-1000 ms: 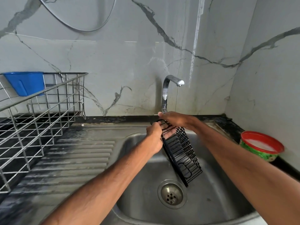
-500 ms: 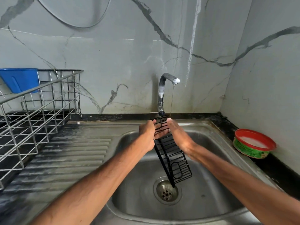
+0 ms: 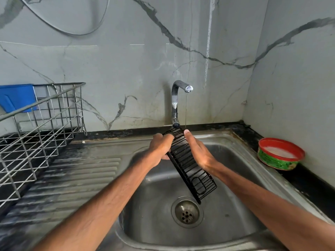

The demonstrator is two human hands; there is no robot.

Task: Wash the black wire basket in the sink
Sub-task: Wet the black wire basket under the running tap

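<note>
A long black wire basket (image 3: pixel 192 171) hangs tilted over the steel sink (image 3: pixel 226 178), its upper end under the tap and its lower end above the drain (image 3: pixel 187 212). My left hand (image 3: pixel 160 146) grips the basket's upper left edge with curled fingers. My right hand (image 3: pixel 197 151) lies flat against the basket's right side, fingers straight, fingertips just under the thin stream of water. The chrome tap (image 3: pixel 176 100) runs a thin trickle.
A steel wire dish rack (image 3: pixel 36 134) with a blue container (image 3: pixel 16 98) stands on the left. The ridged drainboard (image 3: pixel 72 174) lies between rack and sink. A red-rimmed green tub of white soap (image 3: pixel 280 154) sits on the black counter at right.
My right hand left the basket's top end and now lies flat along its right side. The basket stays tilted under the running tap, held by my left hand.
</note>
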